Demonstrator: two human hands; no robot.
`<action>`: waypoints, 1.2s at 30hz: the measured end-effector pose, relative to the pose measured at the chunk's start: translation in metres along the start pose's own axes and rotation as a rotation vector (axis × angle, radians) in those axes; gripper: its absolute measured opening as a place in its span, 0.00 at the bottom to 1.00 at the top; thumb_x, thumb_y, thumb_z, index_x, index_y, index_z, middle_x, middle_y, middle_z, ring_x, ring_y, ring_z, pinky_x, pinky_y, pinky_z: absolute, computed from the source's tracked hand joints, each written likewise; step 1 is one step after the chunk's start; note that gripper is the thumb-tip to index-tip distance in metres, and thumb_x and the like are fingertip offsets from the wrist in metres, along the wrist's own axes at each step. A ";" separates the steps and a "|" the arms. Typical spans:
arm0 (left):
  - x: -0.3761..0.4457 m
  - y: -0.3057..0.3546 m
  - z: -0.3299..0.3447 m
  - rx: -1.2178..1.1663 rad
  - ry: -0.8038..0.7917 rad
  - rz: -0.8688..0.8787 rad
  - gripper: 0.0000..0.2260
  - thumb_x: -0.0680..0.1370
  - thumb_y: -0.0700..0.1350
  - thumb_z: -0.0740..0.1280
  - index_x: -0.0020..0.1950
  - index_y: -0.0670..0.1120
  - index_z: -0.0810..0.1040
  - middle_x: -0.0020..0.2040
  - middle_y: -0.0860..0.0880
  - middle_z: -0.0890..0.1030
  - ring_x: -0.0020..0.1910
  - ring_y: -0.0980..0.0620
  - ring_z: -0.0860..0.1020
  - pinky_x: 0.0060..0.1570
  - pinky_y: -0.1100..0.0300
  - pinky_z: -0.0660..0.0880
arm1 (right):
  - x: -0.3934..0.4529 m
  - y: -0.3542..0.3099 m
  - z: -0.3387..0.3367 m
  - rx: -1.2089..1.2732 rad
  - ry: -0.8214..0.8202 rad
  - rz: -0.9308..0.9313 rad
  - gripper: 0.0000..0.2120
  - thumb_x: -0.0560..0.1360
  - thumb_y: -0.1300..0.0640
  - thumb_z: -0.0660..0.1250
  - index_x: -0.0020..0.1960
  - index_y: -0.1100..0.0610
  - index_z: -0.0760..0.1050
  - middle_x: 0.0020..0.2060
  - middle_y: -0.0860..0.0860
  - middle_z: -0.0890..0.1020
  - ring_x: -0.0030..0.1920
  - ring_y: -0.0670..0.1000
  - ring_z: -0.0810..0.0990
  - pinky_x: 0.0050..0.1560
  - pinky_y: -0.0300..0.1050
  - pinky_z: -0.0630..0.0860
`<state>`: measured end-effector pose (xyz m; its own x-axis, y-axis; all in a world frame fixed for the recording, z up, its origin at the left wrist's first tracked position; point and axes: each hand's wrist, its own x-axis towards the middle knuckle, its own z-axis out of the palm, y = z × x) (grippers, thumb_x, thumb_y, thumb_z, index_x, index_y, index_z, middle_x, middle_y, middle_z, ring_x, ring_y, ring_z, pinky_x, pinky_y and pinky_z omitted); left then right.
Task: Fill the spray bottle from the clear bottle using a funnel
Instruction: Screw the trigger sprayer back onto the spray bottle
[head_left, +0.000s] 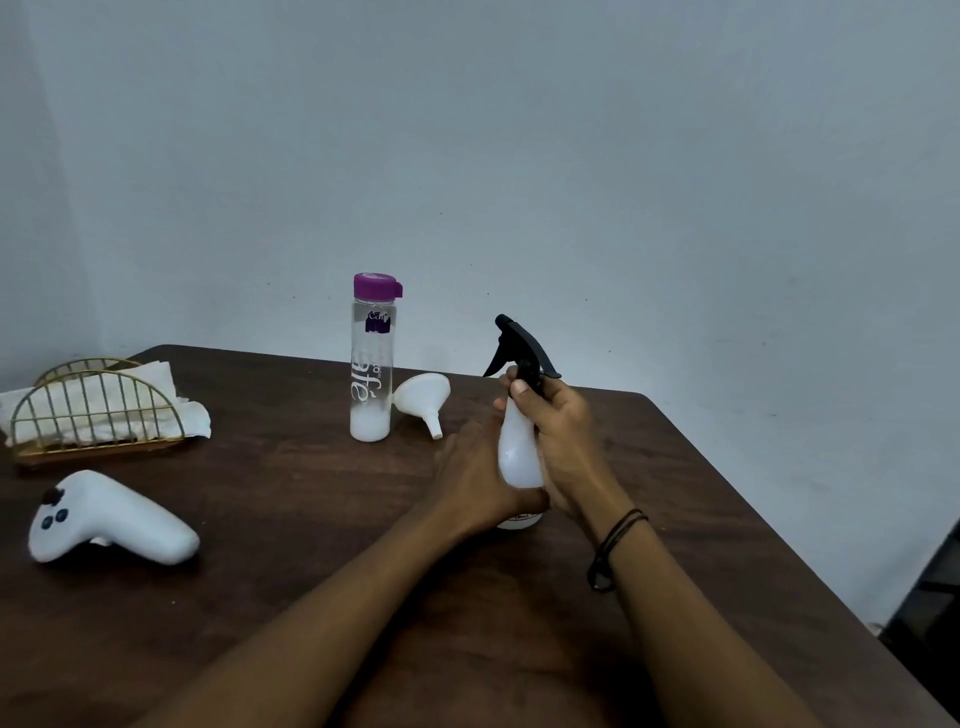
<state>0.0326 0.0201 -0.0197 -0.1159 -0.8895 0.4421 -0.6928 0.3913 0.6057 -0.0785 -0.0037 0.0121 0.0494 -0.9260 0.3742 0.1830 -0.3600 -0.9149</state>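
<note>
A white spray bottle with a black trigger head is seen standing upright on the dark wooden table, slightly right of centre. Its lower body is gripped by the left hand, the fingers being wrapped round the far side and the thumb laid across the near base. The neck, just below the trigger head, is gripped by the right hand, with the fingers curled round the collar. The head is seated on the bottle. A dark cord bracelet is worn on the right wrist.

Behind the spray bottle and to its left, a tall clear bottle is found standing upright, closed with a purple cap. A small amount of white content is noted at its bottom; the rest appears clear. A white funnel is lying on its side just beside the clear bottle, on the right, with its spout directed toward the near edge. It is touched by neither hand.

At the far left of the table, a gold wire napkin holder containing white paper napkins is recorded. Nearer the front left, a white handheld controller with dark buttons is lying on the table. A pale blank wall is observed behind.
</note>
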 end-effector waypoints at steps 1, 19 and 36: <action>0.000 -0.002 -0.001 -0.009 -0.001 -0.002 0.34 0.61 0.63 0.74 0.63 0.56 0.68 0.49 0.57 0.77 0.54 0.51 0.79 0.53 0.50 0.76 | 0.001 -0.001 -0.002 0.008 -0.034 0.004 0.06 0.77 0.55 0.69 0.53 0.53 0.81 0.47 0.48 0.87 0.51 0.51 0.86 0.51 0.44 0.79; -0.006 -0.007 -0.016 -0.160 -0.206 0.161 0.28 0.64 0.64 0.77 0.60 0.61 0.72 0.56 0.60 0.81 0.54 0.60 0.80 0.54 0.48 0.80 | 0.000 -0.010 -0.001 -0.251 -0.007 -0.054 0.20 0.67 0.43 0.77 0.55 0.47 0.78 0.46 0.49 0.83 0.51 0.52 0.83 0.53 0.51 0.81; 0.014 -0.061 -0.084 0.150 0.010 -0.035 0.15 0.77 0.40 0.63 0.61 0.47 0.83 0.61 0.45 0.83 0.60 0.44 0.80 0.61 0.47 0.76 | -0.010 -0.060 -0.024 -0.463 -0.169 0.245 0.13 0.70 0.58 0.68 0.53 0.54 0.83 0.49 0.44 0.87 0.51 0.45 0.82 0.38 0.40 0.76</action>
<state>0.1330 0.0031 0.0047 -0.0835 -0.8991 0.4297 -0.7948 0.3202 0.5155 -0.1137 0.0243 0.0593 0.2004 -0.9715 0.1265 -0.3028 -0.1842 -0.9351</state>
